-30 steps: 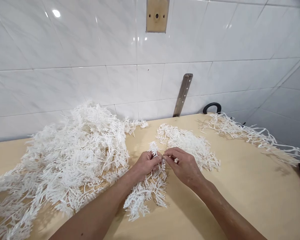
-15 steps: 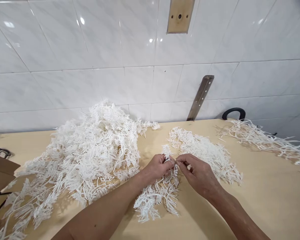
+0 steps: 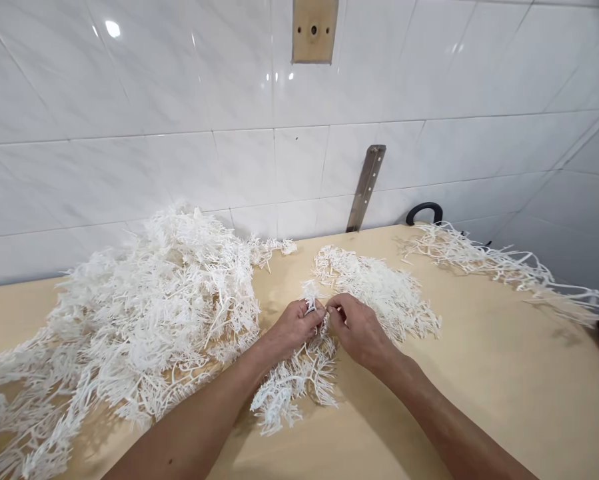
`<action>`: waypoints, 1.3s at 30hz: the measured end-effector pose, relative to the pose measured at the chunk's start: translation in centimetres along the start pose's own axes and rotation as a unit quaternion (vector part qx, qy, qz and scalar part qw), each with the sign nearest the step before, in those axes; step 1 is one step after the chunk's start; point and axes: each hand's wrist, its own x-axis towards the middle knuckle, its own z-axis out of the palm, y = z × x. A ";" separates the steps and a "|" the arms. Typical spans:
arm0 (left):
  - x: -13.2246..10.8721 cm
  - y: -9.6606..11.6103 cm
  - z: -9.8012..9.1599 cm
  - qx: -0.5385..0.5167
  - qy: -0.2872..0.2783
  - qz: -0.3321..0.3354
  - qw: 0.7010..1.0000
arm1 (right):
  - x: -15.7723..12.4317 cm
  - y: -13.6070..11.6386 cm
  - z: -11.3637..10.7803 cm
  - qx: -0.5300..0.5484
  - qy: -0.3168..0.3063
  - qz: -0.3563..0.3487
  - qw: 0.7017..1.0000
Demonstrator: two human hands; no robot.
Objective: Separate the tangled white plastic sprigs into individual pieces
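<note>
We face a white tiled wall [image 3: 179, 80], and below it we see the pale wood table [image 3: 504, 387]. On its left side we have a large heap [image 3: 169, 307] of white, finely branched pieces. Toward the far right we see a long tangle of bare white strands [image 3: 504, 267], and between the two, a smaller white pile [image 3: 384, 287]. Nearer us is a white sprig [image 3: 299, 380], its lower branches hanging below our hands and its tip above them. Our left hand [image 3: 296, 325] is closed around that sprig. Our right hand [image 3: 362, 327] has its fingers drawn narrow just beside the left fingertips; we cannot tell whether they pinch a strand. A metal strip [image 3: 366, 189] leans by the wall, a yellowish plate [image 3: 306, 47] sits higher up, and a black curved loop [image 3: 424, 207] stands at the table's back edge.
</note>
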 end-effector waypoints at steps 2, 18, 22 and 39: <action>-0.1 0.0 0.1 0.004 -0.005 0.002 1.000 | 0.4 0.7 -0.6 -0.003 0.039 0.081 0.996; 0.2 0.4 0.3 -0.007 0.062 -0.040 0.997 | -0.3 -2.0 -1.9 0.125 -0.043 0.059 0.989; 0.2 0.6 0.4 -0.008 0.058 -0.034 0.998 | -0.3 -2.1 -1.9 0.093 -0.032 0.089 0.991; 0.2 1.0 0.6 -0.020 0.074 -0.042 0.996 | -0.6 -2.0 -0.8 0.056 0.015 0.030 0.998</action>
